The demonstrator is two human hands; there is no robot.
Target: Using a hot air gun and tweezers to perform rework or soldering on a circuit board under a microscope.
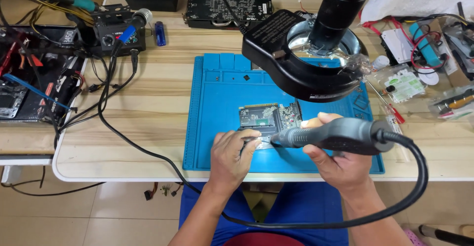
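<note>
On the pale wooden table (148,122) lies our blue work mat (217,93), clear packets with white-green labels (402,85) at its right. Our left hand (231,154) presses flat beside the green circuit board (269,116); our right hand (340,164) grips the grey rotary tool (328,135), tip at the board's lower edge.

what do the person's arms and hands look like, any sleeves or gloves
Both hands are bare: no gloves on the left hand or the right hand. No rings, watch or wristband show. Both forearms are uncovered down to the bottom edge of the picture, so no sleeves come into view.
</note>
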